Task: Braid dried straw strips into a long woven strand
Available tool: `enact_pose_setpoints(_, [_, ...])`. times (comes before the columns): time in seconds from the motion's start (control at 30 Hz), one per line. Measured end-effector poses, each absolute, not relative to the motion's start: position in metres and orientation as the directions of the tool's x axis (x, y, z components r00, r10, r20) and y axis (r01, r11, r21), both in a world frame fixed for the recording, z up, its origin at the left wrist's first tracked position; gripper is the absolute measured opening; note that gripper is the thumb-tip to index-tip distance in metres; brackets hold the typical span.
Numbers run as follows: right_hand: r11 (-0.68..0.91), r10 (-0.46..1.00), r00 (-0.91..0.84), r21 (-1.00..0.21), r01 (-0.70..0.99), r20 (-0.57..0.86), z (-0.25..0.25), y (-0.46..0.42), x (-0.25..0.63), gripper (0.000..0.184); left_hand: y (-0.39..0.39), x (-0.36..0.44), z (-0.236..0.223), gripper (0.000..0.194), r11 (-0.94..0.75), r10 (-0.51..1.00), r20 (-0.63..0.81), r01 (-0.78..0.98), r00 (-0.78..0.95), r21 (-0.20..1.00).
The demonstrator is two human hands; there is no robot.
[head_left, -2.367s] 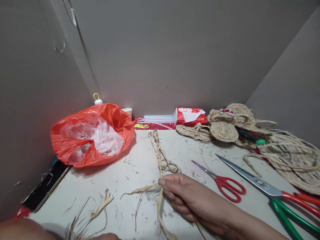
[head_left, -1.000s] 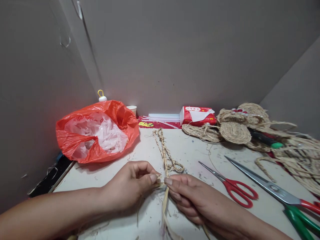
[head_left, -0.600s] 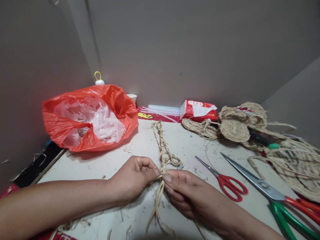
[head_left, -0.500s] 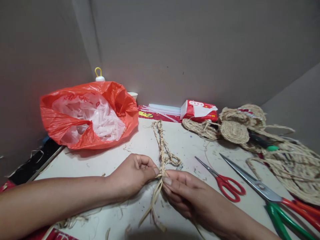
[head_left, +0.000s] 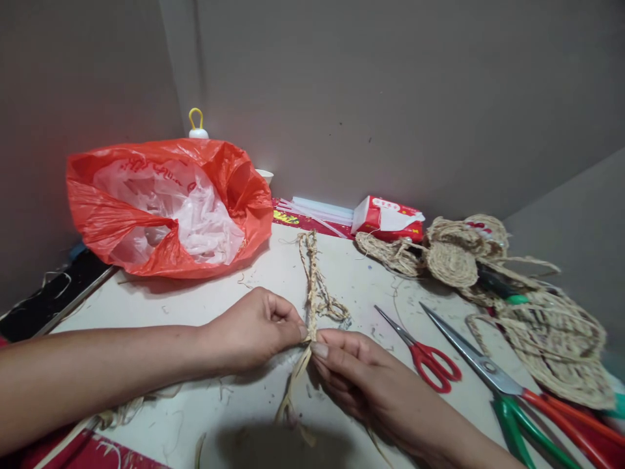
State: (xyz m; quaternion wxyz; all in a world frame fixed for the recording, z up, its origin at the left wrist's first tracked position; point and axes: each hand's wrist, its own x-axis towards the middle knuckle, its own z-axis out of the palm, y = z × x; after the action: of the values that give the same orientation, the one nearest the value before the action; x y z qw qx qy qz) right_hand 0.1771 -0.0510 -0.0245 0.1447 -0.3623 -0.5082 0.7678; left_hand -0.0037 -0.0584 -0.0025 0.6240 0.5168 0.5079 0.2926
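A thin braid of straw-coloured plant fibre runs away from me along the white table, with a small loop in its far part. At its near end, my left hand pinches a strand from the left side. My right hand pinches the braid's near end from the right, thumb on top. Loose flat strands hang toward me from between the two hands. The fingertips nearly meet, so the exact crossing of the strands is hidden.
Right of my hands lie small red-handled scissors and large shears with red and green handles. Coiled braided pieces pile up at the right back. A red plastic bag with a white liner stands left, a tissue pack at the back.
My left hand has come in from the lower left and taken hold of a strand beside my right hand. The loose strands now hang together toward the lower left. The view has shifted.
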Motion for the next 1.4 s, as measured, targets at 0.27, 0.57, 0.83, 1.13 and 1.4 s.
enact_pose_setpoints(0.27, [-0.345, 0.735, -0.546, -0.915, 0.210, -0.402, -0.032, -0.057, 0.170, 0.037, -0.062, -0.005, -0.008, 0.016, 0.366, 0.845, -0.397, 0.153, 0.358, 0.918])
enact_pose_setpoints(0.57, [-0.448, 0.725, -0.591, -0.894, -0.016, -0.353, -0.034, -0.069, 0.163, 0.037, -0.074, 0.014, 0.010, 0.030, 0.628, 0.745, -0.602, 0.001, 0.288, 0.778])
enact_pose_setpoints(0.83, [-0.589, 0.718, -0.575, -0.783, -0.200, -0.393, -0.024, -0.072, 0.162, 0.036, -0.081, 0.021, 0.011, 0.030, 0.483, 0.833, -0.495, 0.113, 0.247, 0.868])
enact_pose_setpoints(1.13, [-0.551, 0.773, -0.469, -0.819, -0.161, -0.428, -0.032, -0.080, 0.158, 0.040, -0.093, 0.016, 0.003, 0.013, -0.131, 0.933, -0.134, 0.662, 0.334, 0.738])
enact_pose_setpoints(1.4, [-0.557, 0.749, -0.517, -0.816, -0.156, -0.413, -0.029, -0.076, 0.159, 0.036, -0.090, -0.001, 0.030, 0.027, 0.011, 0.920, -0.255, 0.631, 0.297, 0.776])
